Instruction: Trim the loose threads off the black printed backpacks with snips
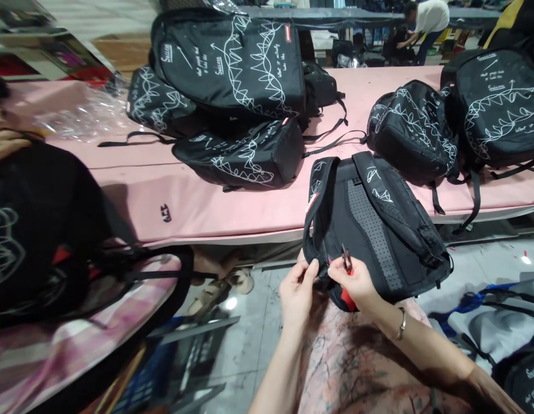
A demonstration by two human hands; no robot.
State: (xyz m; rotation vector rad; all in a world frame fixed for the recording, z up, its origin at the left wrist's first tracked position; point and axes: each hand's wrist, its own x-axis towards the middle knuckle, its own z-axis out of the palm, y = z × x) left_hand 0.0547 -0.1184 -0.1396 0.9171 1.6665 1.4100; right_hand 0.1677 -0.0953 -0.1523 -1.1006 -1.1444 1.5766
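A black backpack with white scribble print on its shoulder straps leans from my lap onto the pink table edge, its padded back panel facing up. My left hand is closed, thumb and fingers pinching the lower end of the left shoulder strap. Just beside it, my right hand is closed around small dark snips, blades pointing up, while its fingertips touch the same strap end. Something red shows beneath this hand; whether it belongs to the snips or the bag is unclear.
Several printed black backpacks lie on the pink table, with a small black buckle piece near its edge. At left, a dark bag rests by a plaid-covered seat. A person bends over in the background.
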